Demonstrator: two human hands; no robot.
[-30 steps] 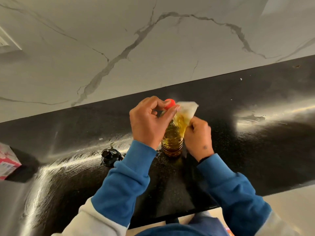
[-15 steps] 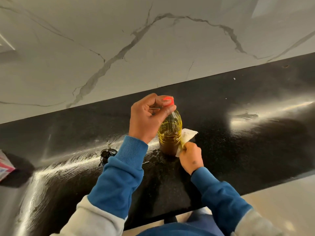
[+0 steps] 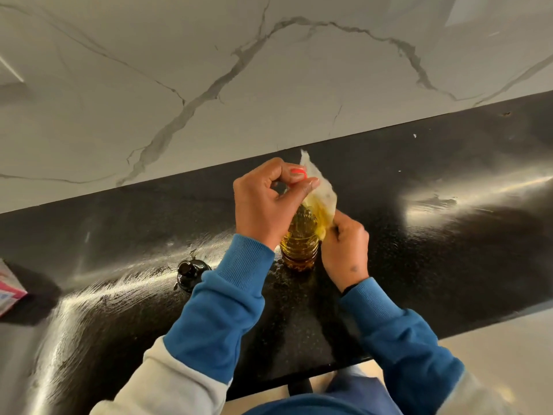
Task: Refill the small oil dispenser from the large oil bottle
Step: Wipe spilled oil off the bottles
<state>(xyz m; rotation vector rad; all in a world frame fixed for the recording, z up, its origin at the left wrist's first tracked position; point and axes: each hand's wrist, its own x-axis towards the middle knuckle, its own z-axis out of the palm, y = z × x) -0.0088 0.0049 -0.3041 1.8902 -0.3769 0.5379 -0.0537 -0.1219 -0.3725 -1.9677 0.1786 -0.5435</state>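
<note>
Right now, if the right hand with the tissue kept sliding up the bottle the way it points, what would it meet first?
Most likely the left hand, whose fingers pinch the red cap just above the tissue that the right hand holds. Depth is unclear.

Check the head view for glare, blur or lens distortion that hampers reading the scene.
Head view: bright glare streaks across the black countertop, strongest right and lower left; wide-angle bending curves the counter edge; the left hand, right hand, oil bottle and oily tissue stay reasonably sharp; the dark dispenser nearly blends into the counter.
</note>
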